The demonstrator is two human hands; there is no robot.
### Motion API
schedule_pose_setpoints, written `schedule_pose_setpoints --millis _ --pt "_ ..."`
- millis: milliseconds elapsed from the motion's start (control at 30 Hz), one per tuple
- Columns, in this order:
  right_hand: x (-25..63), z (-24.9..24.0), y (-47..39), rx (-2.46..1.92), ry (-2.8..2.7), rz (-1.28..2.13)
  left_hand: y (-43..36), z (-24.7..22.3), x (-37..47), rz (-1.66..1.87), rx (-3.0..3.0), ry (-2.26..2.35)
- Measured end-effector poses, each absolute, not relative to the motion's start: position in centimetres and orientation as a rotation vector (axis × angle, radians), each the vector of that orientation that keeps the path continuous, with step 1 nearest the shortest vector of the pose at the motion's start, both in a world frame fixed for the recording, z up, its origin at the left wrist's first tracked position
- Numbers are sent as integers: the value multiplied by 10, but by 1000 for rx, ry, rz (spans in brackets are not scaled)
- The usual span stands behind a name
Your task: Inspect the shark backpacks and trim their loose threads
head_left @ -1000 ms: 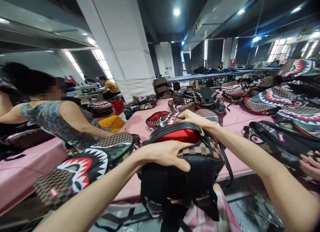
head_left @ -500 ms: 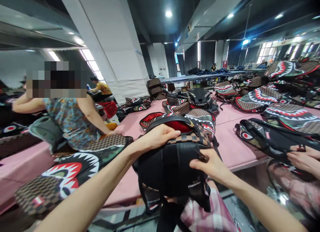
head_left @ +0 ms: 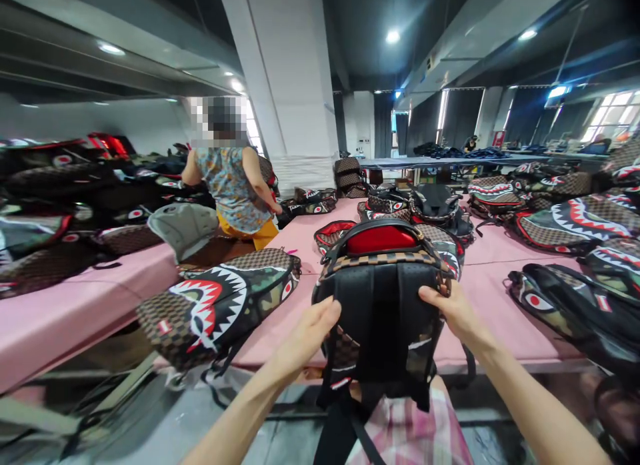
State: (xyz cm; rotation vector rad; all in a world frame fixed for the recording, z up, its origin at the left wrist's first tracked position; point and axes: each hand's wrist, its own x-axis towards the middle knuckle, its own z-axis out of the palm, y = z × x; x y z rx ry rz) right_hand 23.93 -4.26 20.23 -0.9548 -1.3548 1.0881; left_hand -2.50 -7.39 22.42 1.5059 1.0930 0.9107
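A black backpack with brown checkered trim stands upright at the table's near edge, its strap side facing me. Its top shows a black handle and a bright red lining. My left hand grips the backpack's left side, thumb on the black panel. On the opposite side my right hand is closed around the edge near the upper corner, its fingers partly hidden behind. Black straps hang from the bottom over a pink plaid cloth on my lap.
A shark-mouth backpack lies left on the pink table. More backpacks are piled at the right and behind. A person in a patterned top stands beside a grey chair. Another pink table bears bags at left.
The view has swung left. My left hand went from the backpack's top edge to its left side; my right hand shifted to its right edge. The person at left now stands, farther off.
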Motion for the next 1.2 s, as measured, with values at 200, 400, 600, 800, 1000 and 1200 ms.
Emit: schedule_pose_setpoints --millis 200,400,600,800,1000,1200 --pt "234 229 -85 -877 -1179 1120 -88 259 12 905 1011 605" --pt "228 268 -75 -964 -1162 856 -71 311 26 1088 867 527" --pt "223 158 2 -1129 -1072 1139 15 199 35 939 566 685" --pt "219 25 -18 -1392 -1033 1338 -1 48 21 851 442 911" --pt "218 9 -22 -1460 -1054 1334 -9 24 15 872 435 847" --pt "219 10 -16 -1496 -1111 1312 -5 29 12 854 423 876"
